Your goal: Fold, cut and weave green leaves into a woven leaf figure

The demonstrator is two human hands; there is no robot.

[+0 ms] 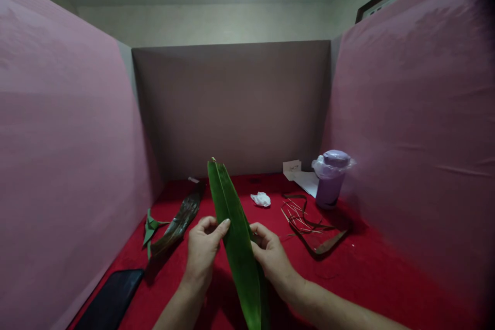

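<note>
The left hand (pixel 201 252) pinches the green leaf (pixel 237 240) by its left edge, the right hand (pixel 274 258) by its right; a white wad (pixel 261 199) lies right of the leaf.

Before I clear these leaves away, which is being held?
The long green leaf, in left hand and right hand; the dark leaf and folded green piece lie untouched.
</note>
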